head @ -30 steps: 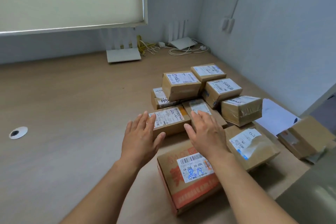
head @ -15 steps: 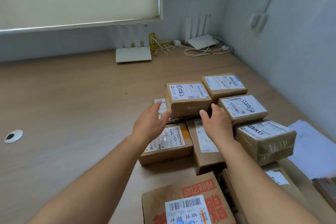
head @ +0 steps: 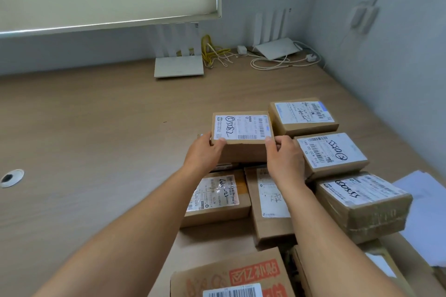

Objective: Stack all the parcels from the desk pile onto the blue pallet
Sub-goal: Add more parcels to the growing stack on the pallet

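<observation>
Several brown cardboard parcels with white labels lie in a pile on the wooden desk (head: 96, 152). My left hand (head: 205, 152) grips the near left corner of a small labelled parcel (head: 242, 136) that sits on top of other parcels. My right hand (head: 284, 159) grips its near right corner. Around it lie a back parcel (head: 303, 116), a parcel to its right (head: 330, 154), a taped parcel (head: 364, 205), two flat ones (head: 217, 200) (head: 270, 202) under my arms, and a red-printed box (head: 231, 277) nearest me. The blue pallet is out of view.
Two white routers (head: 178, 67) (head: 277, 48) and loose cables (head: 217, 53) sit at the desk's back edge against the wall. A cable grommet (head: 12, 177) is set into the desk at left. White paper sheets (head: 424, 212) lie at the right, near the side wall.
Both hands moved forward from the near parcels and closed on the two near corners of the small top parcel. The camera came closer over the pile.
</observation>
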`<state>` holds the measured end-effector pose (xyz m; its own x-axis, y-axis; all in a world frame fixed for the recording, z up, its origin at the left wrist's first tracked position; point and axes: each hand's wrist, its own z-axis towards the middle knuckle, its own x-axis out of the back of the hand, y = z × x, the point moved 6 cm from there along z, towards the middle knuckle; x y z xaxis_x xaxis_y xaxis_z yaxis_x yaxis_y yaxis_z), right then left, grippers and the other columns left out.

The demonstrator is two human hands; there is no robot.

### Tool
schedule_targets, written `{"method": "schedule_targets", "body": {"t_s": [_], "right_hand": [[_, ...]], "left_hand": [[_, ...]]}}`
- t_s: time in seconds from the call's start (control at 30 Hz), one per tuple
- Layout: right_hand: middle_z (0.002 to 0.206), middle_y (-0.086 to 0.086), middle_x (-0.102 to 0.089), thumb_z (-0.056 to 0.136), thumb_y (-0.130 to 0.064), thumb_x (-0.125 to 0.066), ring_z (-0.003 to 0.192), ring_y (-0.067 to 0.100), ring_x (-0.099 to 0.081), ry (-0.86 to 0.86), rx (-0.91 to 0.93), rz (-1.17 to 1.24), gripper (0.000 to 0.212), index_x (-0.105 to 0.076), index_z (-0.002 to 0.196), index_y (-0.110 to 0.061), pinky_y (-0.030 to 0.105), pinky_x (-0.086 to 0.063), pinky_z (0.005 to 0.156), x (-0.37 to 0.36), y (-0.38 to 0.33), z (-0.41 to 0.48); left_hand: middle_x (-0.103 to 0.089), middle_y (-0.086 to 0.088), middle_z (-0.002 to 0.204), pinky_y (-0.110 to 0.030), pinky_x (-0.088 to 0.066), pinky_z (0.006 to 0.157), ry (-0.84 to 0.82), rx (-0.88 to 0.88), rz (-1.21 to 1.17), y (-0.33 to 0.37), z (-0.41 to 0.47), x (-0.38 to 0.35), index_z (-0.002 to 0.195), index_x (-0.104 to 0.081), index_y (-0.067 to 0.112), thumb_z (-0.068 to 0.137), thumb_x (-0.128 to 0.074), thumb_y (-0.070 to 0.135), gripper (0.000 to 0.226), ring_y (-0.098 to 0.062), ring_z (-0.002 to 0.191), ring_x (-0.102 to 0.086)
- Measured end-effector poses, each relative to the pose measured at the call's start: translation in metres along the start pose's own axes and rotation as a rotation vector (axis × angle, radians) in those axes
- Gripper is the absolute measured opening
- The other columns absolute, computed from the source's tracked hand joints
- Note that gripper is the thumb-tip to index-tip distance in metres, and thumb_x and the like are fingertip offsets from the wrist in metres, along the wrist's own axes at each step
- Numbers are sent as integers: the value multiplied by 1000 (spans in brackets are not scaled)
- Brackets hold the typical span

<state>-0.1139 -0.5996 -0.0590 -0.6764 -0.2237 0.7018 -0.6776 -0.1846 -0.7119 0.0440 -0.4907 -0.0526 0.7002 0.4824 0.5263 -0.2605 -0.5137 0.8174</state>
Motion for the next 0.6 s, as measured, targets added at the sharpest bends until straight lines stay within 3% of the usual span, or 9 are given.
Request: {"method": "schedule_targets", "body": {"t_s": [0.1,0.2,0.27,0.33,0.43,0.6], "right_hand": [[116,4,-54,95,-38,-47,99,16,-50,-53,-22,100,30,-49,116,-16,30,-39,77,-5,6,-5],[135,2,-49,98,-34,-40,120,22,-48,-207,-56,225,47,-33,142,-19,33,-40,92,-16,12,-13],[142,-4,-45,97,-37,-35,127,23,-44,-290,-23,185,53,-23,147,-28,42,-37,105,-19,8,-19],[143,-3,-45,97,-35,-36,128,22,-43,-334,24,171,53,-23,147,-27,44,-36,107,-19,3,-24],[146,-4,-41,97,-28,-42,132,18,-40,-391,106,191,58,-17,150,-23,36,-33,107,-16,-8,-37],[149,-5,-35,95,-27,-49,137,15,-32,-464,240,229,71,-7,152,-25,36,-30,111,-22,-26,-66]], "left_hand": [[-58,1,120,-30,-43,76,-17,33,-82,-9,-7,3,133,-49,24,97,-45,30,36,-19,102,-54],[-56,5,126,-31,-42,88,-64,35,-112,-15,-16,1,138,-43,30,97,-46,28,41,-15,115,-51],[-56,8,125,-29,-41,88,-55,38,-124,-17,-23,2,136,-44,29,97,-47,25,40,-14,113,-51],[-58,9,120,-28,-41,87,-24,42,-145,-19,-31,6,133,-45,28,97,-47,23,37,-13,109,-53],[-58,12,105,-27,-43,83,23,17,-170,-22,-50,18,134,-44,30,96,-48,22,39,-10,98,-54],[-59,21,102,-22,-44,79,81,-49,-158,-31,-88,48,127,-35,50,94,-52,16,50,4,94,-56]]}}
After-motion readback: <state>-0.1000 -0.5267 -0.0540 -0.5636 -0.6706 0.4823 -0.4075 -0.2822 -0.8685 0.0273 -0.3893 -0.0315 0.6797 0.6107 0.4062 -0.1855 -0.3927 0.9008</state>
